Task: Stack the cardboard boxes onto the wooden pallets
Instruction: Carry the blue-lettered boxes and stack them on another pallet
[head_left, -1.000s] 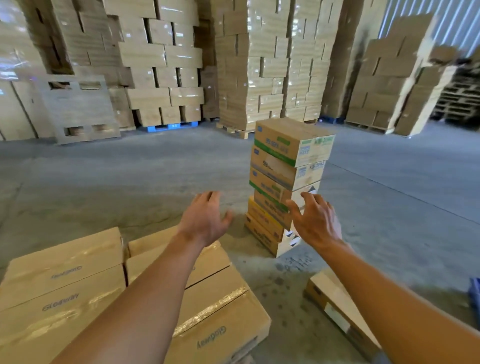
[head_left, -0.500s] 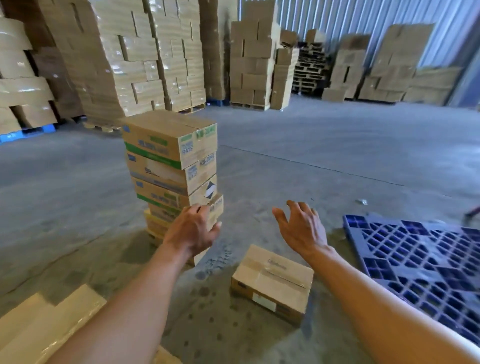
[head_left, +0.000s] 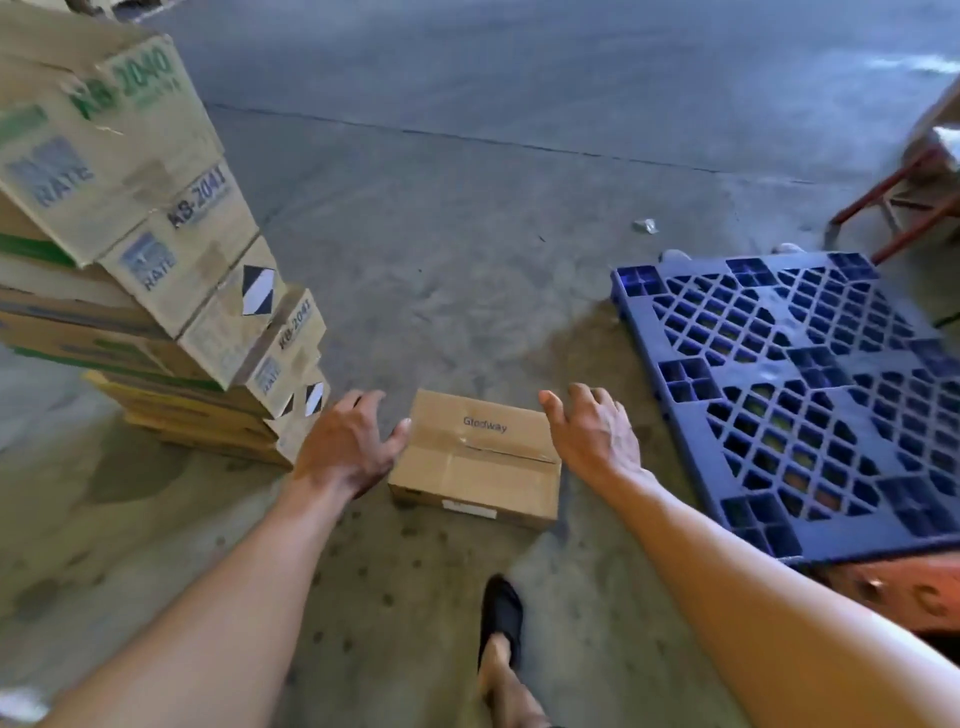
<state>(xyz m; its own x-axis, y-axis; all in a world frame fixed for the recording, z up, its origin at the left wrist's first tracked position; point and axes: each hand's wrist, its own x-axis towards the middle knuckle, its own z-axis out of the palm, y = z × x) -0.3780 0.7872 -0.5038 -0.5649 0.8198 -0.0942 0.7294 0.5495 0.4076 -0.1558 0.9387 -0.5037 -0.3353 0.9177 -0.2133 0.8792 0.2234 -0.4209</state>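
Small taped cardboard box (head_left: 475, 460) flat on floor, near centre, between leaning box stack (head_left: 156, 260) left and blue pallet (head_left: 800, 395) right. Left hand (head_left: 348, 447) and right hand (head_left: 597, 436) flank it; fingers (head_left: 584, 402) spread, released, grasping nothing. Judged light, stiff, not slippery. Take hold at opposite short sides.

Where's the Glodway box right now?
Head view, low centre: the Glodway box sits on the floor between the left hand and right hand, box stack left, blue pallet right.

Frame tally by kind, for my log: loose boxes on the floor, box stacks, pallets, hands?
Loose box, brown, on the floor: 1
Box stack, green-printed cartons: 1
Blue pallet: 1
Hands, left hand and right hand: 2
Total: 5
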